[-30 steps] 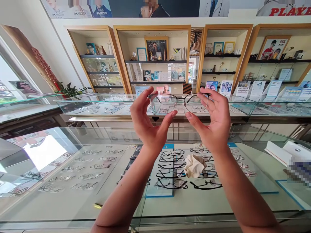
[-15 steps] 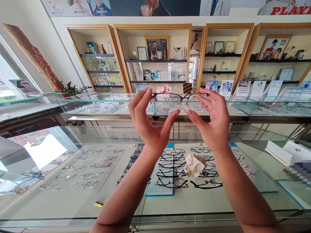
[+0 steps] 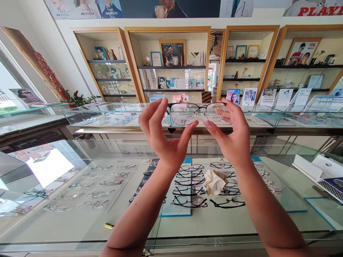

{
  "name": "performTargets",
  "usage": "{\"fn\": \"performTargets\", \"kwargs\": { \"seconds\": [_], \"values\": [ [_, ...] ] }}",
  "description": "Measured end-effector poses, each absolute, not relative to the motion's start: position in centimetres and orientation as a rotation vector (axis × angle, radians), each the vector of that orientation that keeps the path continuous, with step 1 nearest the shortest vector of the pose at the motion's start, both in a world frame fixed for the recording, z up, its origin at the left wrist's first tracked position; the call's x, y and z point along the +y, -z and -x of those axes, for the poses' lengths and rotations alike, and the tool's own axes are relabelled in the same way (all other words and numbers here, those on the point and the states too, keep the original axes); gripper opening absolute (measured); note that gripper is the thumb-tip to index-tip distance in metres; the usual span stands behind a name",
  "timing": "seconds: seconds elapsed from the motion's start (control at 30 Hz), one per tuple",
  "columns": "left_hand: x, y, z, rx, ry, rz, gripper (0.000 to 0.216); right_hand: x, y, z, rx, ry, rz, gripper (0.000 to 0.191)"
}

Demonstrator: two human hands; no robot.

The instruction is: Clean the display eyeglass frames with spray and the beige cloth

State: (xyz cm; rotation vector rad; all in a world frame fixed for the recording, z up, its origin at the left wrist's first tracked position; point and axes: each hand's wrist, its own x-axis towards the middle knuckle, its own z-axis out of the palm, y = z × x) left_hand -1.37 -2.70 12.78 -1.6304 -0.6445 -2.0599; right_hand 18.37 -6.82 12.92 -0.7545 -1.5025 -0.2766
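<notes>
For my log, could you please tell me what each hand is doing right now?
Left hand: closed on one end of the glasses.
Right hand: closed on the other end of the glasses.

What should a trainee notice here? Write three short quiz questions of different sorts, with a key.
1. True or false: the left hand and the right hand both hold the glasses.
2. Where does the crumpled cloth lie? A) on the display counter, between the forearms; B) in the left hand; C) on a wall shelf.
3. Fill in: each thumb sits ___ a lens of the glasses.
Key: 1 true; 2 A; 3 under.
</notes>
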Motion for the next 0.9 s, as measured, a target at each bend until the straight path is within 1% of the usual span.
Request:
{"fn": "performTargets", "kwargs": {
  "seconds": [0.2, 0.5, 0.67, 0.9],
  "values": [
    [-2.8, -13.1, 1.3, -0.741, 2.062, 1.625, 0.078, -6.9, -13.1, -18.7, -1.487, 0.381, 0.794, 0.073],
    [-3.1, -13.5, 1.7, -0.841, 2.049, 1.724, 0.071, -7.4, -13.5, -18.8, -1.470, 0.547, 0.831, 0.068],
    [-3.1, -13.7, 1.9, -0.864, 2.013, 1.705, 0.068, -7.6, -13.7, -18.7, -1.464, 0.556, 0.836, 0.066],
    [-2.3, -13.6, 2.1, -0.771, 2.045, 1.743, 0.067, -8.0, -13.8, -18.5, -1.443, 0.510, 0.818, 0.065]
  ]
}}
